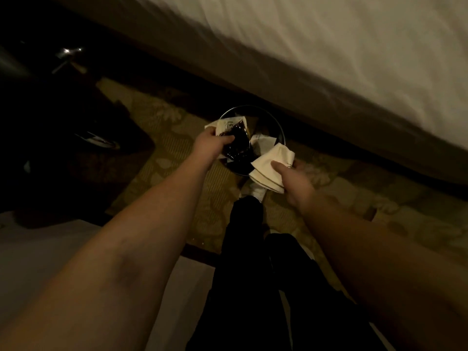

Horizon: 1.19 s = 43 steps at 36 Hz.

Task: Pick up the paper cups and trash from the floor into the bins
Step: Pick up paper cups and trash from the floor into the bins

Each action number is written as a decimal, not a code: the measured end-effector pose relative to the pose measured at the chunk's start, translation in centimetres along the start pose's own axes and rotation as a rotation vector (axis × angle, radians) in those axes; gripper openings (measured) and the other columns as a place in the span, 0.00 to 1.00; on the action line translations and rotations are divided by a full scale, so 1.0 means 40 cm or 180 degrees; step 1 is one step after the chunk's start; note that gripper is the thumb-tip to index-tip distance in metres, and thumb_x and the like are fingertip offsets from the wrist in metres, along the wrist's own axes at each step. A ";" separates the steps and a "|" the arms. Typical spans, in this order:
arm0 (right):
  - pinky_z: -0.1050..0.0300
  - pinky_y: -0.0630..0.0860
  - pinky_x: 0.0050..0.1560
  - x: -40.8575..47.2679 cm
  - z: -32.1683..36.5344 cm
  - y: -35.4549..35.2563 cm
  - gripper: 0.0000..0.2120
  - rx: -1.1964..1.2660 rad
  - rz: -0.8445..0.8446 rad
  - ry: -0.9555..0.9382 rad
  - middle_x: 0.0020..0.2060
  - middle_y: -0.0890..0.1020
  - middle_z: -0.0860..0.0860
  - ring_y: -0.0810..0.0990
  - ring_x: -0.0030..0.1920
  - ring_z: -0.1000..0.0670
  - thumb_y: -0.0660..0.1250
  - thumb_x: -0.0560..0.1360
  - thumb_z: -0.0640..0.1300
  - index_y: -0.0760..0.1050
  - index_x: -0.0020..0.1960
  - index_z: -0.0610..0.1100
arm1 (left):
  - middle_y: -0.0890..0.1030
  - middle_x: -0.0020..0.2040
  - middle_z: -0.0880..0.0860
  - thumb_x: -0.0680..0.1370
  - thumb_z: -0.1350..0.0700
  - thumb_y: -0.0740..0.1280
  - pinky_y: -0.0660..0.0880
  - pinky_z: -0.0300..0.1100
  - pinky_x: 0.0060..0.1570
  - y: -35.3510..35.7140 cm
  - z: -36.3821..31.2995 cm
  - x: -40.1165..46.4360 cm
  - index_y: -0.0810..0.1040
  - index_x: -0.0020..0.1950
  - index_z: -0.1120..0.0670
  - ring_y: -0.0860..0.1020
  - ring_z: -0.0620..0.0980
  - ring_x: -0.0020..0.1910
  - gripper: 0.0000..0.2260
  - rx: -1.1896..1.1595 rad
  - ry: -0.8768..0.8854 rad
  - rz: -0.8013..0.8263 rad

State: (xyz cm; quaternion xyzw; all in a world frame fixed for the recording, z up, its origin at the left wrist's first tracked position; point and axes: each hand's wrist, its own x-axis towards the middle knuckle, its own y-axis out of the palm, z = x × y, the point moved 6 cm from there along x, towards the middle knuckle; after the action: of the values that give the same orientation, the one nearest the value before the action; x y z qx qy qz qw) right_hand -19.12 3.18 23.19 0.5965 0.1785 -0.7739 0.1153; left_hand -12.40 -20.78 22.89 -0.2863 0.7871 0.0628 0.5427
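Note:
A round dark bin (276,125) stands on the patterned carpet beside the bed, with pale scraps (262,143) inside it. My left hand (210,145) grips a bundle of trash (234,134), a dark shiny wrapper with white paper, right over the bin's opening. My right hand (295,183) holds a white paper cup (272,167) with gold rim lines at the bin's near right edge, thumb laid along its side.
A bed with a white cover (329,59) runs along the upper right. Dark furniture (63,138) fills the left. My legs in dark trousers (253,287) and a white-socked foot (253,192) stand just before the bin. A pale surface (63,249) lies lower left.

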 end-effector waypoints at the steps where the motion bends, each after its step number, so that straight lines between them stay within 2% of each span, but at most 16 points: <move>1: 0.40 0.80 0.58 0.024 -0.009 0.008 0.38 0.0061 -0.0008 -0.0014 0.59 0.81 0.46 0.82 0.55 0.43 0.78 0.64 0.51 0.69 0.71 0.47 | 0.81 0.61 0.52 0.75 0.57 0.73 0.77 0.49 0.60 0.010 -0.005 0.018 0.75 0.68 0.54 0.79 0.52 0.57 0.21 0.0125 0.0009 0.0005; 4: 0.40 0.79 0.58 0.056 -0.017 0.047 0.40 0.0163 -0.0032 -0.0052 0.59 0.81 0.46 0.82 0.56 0.43 0.78 0.62 0.54 0.68 0.71 0.46 | 0.79 0.62 0.52 0.75 0.55 0.74 0.77 0.49 0.59 0.036 -0.007 0.067 0.73 0.71 0.54 0.79 0.53 0.58 0.25 0.0499 0.0008 0.0015; 8: 0.41 0.79 0.58 0.094 -0.039 0.091 0.38 0.0164 0.0045 0.0041 0.63 0.78 0.46 0.80 0.58 0.43 0.76 0.71 0.53 0.64 0.75 0.47 | 0.79 0.62 0.53 0.75 0.53 0.74 0.78 0.47 0.56 0.061 -0.005 0.114 0.73 0.70 0.55 0.79 0.53 0.58 0.25 0.0863 -0.0015 0.0118; 11: 0.46 0.77 0.60 0.103 -0.048 0.119 0.42 -0.0074 0.0170 0.0169 0.69 0.74 0.49 0.76 0.65 0.44 0.75 0.72 0.56 0.59 0.78 0.49 | 0.76 0.67 0.54 0.73 0.52 0.76 0.78 0.49 0.58 0.081 -0.009 0.126 0.71 0.73 0.55 0.77 0.54 0.60 0.30 0.1037 -0.0116 0.0387; 14: 0.55 0.76 0.49 0.111 -0.051 0.127 0.39 -0.0384 0.0248 0.0097 0.70 0.72 0.48 0.73 0.67 0.45 0.73 0.75 0.53 0.57 0.79 0.47 | 0.72 0.72 0.56 0.72 0.50 0.77 0.75 0.50 0.63 0.096 -0.021 0.118 0.70 0.75 0.53 0.74 0.56 0.67 0.33 0.1220 -0.0170 0.0600; 15: 0.55 0.75 0.49 0.114 -0.052 0.123 0.40 -0.0509 0.0209 0.0063 0.71 0.72 0.48 0.73 0.67 0.44 0.73 0.75 0.52 0.55 0.79 0.47 | 0.72 0.72 0.56 0.73 0.51 0.76 0.74 0.47 0.61 0.096 -0.024 0.117 0.70 0.75 0.52 0.73 0.56 0.68 0.31 0.1235 -0.0189 0.0613; 18: 0.52 0.71 0.63 0.111 -0.047 0.100 0.43 -0.0773 0.0053 0.0025 0.74 0.68 0.45 0.70 0.71 0.42 0.72 0.76 0.50 0.49 0.81 0.46 | 0.75 0.68 0.54 0.75 0.54 0.74 0.73 0.43 0.54 0.082 -0.032 0.115 0.72 0.72 0.51 0.75 0.53 0.63 0.26 0.1147 -0.0249 0.0536; 20: 0.53 0.70 0.62 0.100 -0.040 0.088 0.41 -0.1049 0.0073 -0.0019 0.73 0.68 0.44 0.70 0.71 0.42 0.70 0.77 0.49 0.51 0.80 0.44 | 0.79 0.59 0.51 0.75 0.55 0.74 0.75 0.41 0.50 0.066 -0.033 0.104 0.75 0.68 0.52 0.78 0.49 0.54 0.22 0.1035 -0.0252 0.0409; 21: 0.53 0.70 0.62 0.089 -0.034 0.082 0.39 -0.1234 0.0089 -0.0069 0.73 0.69 0.44 0.70 0.70 0.42 0.69 0.77 0.48 0.52 0.80 0.44 | 0.79 0.56 0.51 0.75 0.55 0.74 0.75 0.41 0.49 0.056 -0.035 0.097 0.77 0.66 0.52 0.78 0.49 0.52 0.20 0.0979 -0.0223 0.0330; 24: 0.53 0.71 0.65 0.050 -0.014 0.061 0.34 -0.1616 0.0104 -0.0201 0.71 0.71 0.43 0.72 0.69 0.42 0.68 0.78 0.47 0.56 0.79 0.43 | 0.81 0.59 0.53 0.74 0.53 0.75 0.77 0.47 0.57 0.036 -0.046 0.065 0.79 0.64 0.52 0.79 0.52 0.57 0.19 0.0980 -0.0151 0.0201; 26: 0.50 0.72 0.67 0.023 0.001 0.045 0.33 -0.1704 0.0120 -0.0280 0.69 0.73 0.43 0.74 0.67 0.43 0.68 0.78 0.47 0.58 0.78 0.43 | 0.81 0.59 0.53 0.75 0.52 0.74 0.77 0.46 0.57 0.032 -0.060 0.030 0.79 0.64 0.53 0.78 0.52 0.57 0.18 0.1048 -0.0100 0.0187; 34: 0.53 0.77 0.56 -0.127 0.091 -0.053 0.28 -0.2057 0.0223 -0.0661 0.66 0.76 0.47 0.78 0.59 0.47 0.68 0.78 0.50 0.65 0.75 0.45 | 0.80 0.59 0.52 0.77 0.50 0.70 0.75 0.52 0.63 0.080 -0.155 -0.157 0.80 0.62 0.51 0.78 0.52 0.59 0.15 0.1685 0.0196 0.0334; 38: 0.58 0.75 0.46 -0.210 0.133 -0.149 0.25 -0.2007 0.0133 -0.0721 0.65 0.76 0.47 0.78 0.55 0.49 0.67 0.79 0.50 0.67 0.74 0.46 | 0.79 0.58 0.49 0.79 0.48 0.68 0.74 0.46 0.56 0.148 -0.219 -0.271 0.79 0.63 0.50 0.76 0.49 0.57 0.14 0.2206 0.0446 0.0551; 40: 0.57 0.74 0.50 -0.250 0.143 -0.211 0.25 -0.1962 0.0043 -0.0772 0.66 0.76 0.46 0.78 0.58 0.47 0.67 0.79 0.50 0.67 0.74 0.45 | 0.77 0.56 0.48 0.80 0.48 0.67 0.72 0.44 0.53 0.200 -0.251 -0.335 0.78 0.65 0.50 0.74 0.48 0.54 0.15 0.2488 0.0585 0.0693; 43: 0.57 0.73 0.51 -0.306 0.133 -0.318 0.25 -0.1775 -0.0083 -0.0772 0.67 0.75 0.46 0.77 0.57 0.48 0.66 0.79 0.51 0.67 0.74 0.45 | 0.78 0.57 0.49 0.80 0.47 0.66 0.72 0.43 0.50 0.288 -0.288 -0.423 0.76 0.67 0.48 0.76 0.49 0.54 0.16 0.2932 0.0793 0.0883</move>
State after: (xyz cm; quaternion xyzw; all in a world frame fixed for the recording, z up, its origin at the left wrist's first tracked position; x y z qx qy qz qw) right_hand -25.60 12.13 37.96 0.4428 0.3767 -0.7620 0.2852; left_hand -23.63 -9.51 40.15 0.0852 0.8227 -0.2546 0.5012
